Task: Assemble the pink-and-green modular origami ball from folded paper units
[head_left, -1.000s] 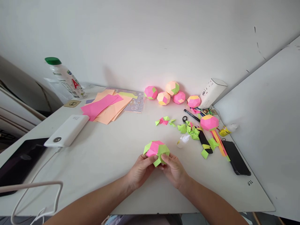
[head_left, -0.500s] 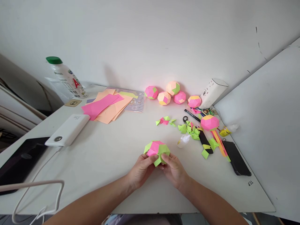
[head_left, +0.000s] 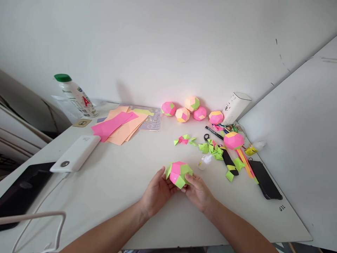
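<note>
Your white table (head_left: 118, 182) before the pale far wall (head_left: 158, 45)
A grey-white panel (head_left: 302, 133) stands on your right; dark marks (head_left: 276, 41) streak the wall

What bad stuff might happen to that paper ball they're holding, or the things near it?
The right hand has its thumb on the ball, so a hard squeeze might dent the paper. The left hand is open at the ball's side, so the ball might slip if the right hand loosens. The white bottle is near the right hand, so a bump might knock it.
</note>
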### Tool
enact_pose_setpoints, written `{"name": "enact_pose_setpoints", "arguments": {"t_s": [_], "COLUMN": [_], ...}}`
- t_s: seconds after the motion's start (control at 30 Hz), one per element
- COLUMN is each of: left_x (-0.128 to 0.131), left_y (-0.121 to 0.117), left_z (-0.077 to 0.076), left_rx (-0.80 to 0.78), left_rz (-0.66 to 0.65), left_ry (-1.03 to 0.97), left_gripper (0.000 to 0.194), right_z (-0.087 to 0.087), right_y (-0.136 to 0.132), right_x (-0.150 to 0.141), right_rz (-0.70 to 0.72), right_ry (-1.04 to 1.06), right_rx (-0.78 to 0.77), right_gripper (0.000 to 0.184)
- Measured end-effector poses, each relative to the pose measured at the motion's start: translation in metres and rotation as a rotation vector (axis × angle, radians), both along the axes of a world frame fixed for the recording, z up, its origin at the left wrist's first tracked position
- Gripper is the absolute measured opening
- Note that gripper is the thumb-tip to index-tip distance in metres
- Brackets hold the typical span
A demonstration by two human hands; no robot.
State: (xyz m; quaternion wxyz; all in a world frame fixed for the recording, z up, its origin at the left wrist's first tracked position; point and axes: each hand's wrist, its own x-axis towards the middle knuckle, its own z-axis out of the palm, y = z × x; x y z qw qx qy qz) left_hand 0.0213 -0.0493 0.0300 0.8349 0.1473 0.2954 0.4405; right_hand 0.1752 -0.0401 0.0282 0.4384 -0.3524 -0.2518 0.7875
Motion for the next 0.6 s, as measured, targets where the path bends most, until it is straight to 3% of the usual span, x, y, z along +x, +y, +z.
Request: {"name": "enact_pose_setpoints", "arguments": {"t_s": [0.1, 0.17, 0.3, 0.37, 0.4, 0.43, 0.5, 0.6], "left_x": [-0.009, -0.016, -0.026, -0.026, -0.025, -0.023, -0.018, -0.009], "left_y": [-0.002, -0.004, -0.004, -0.003, -0.002, -0.002, -0.005, -0.011], "left_z": [0.006, 0.013, 0.026, 0.027, 0.026, 0.024, 0.016, 0.002], "left_rx": [-0.092, 0.063, 0.391, 0.477, 0.509, 0.512, 0.485, 0.506], "left_rz": [-0.118, -0.176, 0.260, 0.345, 0.322, 0.275, 0.113, -0.074], "left_ry": [0.249, 0.476, 0.857, 0.886, 0.865, 0.830, 0.733, 0.619], "left_gripper": [0.050, 0.050, 0.039, 0.022, 0.009, 0.013, 0.042, 0.058], "right_z": [0.004, 0.005, 0.003, 0.003, 0.004, 0.004, 0.004, 0.003], "right_y": [0.004, 0.008, 0.011, 0.011, 0.010, 0.009, 0.007, 0.006], "right_x": [0.007, 0.013, 0.020, 0.021, 0.020, 0.020, 0.018, 0.016], "right_rz": [0.040, 0.051, 0.096, 0.142, 0.166, 0.187, 0.208, 0.187], "right_ry": [-0.023, -0.039, -0.050, -0.050, -0.054, -0.059, -0.059, -0.008], "right_rx": [0.085, 0.109, 0.085, 0.094, 0.098, 0.097, 0.085, 0.076], "right_gripper": [0.024, 0.022, 0.023, 0.024, 0.024, 0.024, 0.023, 0.023]}}
